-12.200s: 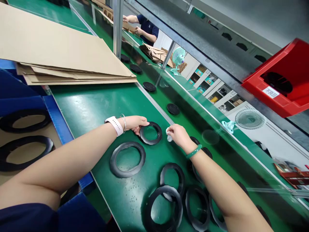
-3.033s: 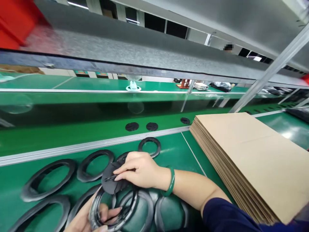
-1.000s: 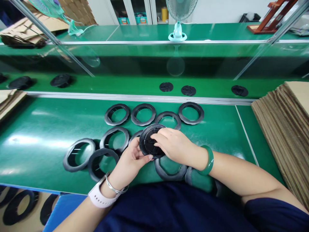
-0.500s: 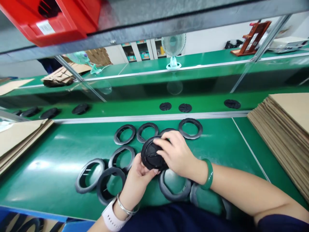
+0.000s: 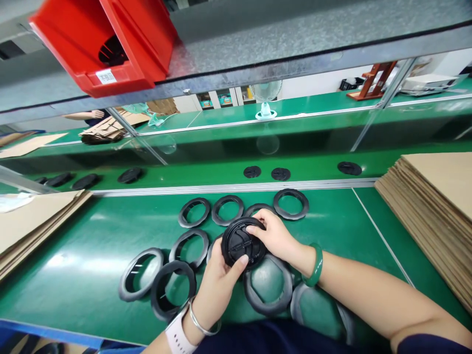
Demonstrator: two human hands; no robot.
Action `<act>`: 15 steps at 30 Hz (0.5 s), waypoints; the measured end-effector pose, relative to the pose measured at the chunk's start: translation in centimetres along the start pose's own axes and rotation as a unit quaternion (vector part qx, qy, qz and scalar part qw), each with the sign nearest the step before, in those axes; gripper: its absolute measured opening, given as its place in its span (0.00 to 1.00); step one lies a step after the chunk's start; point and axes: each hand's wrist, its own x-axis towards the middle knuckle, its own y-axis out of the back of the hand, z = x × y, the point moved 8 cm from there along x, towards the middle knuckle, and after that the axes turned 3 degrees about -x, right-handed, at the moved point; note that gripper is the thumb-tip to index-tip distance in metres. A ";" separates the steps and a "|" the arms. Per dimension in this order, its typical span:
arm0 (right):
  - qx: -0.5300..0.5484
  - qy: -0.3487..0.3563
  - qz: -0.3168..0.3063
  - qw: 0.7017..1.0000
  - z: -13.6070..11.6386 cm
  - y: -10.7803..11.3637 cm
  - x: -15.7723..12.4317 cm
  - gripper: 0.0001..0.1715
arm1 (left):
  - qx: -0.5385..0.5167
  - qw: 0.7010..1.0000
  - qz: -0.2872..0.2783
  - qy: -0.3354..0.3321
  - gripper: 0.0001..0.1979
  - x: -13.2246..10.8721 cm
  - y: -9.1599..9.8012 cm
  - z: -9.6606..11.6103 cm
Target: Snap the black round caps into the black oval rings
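Note:
Between both hands I hold a round black plastic part [image 5: 241, 243], a ring with a ribbed disc seated in it, its face tilted up toward me. My left hand [image 5: 221, 270] grips its lower left edge, thumb on the front. At the upper right edge my right hand [image 5: 275, 236] has its thumb on the face and its fingers behind the rim. Several loose black rings lie around on the green work surface, such as one ring [image 5: 129, 278] at the left, another ring [image 5: 291, 191] behind my hands, and a ring [image 5: 267, 309] just below the held part.
Flat cardboard stacks stand at the right [image 5: 424, 196] and left [image 5: 40, 216]. Black discs [image 5: 280, 174] lie on the green strip behind a metal rail [image 5: 221, 188]. Overhead, a shelf edge [image 5: 295, 66] carries a red bin [image 5: 155, 54]. A small fan [image 5: 265, 110] stands beyond.
My right thumb has moved onto the disc's face and its fingers have gone behind the rim. The left thumb has come up onto the front. The camera view has tilted slightly upward.

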 end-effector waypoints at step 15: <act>0.137 -0.032 -0.209 0.968 -2.0 -2.0 -1.2 0.28 | 0.090 0.992 0.052 -0.065 0.13 0.1 1.5 2.4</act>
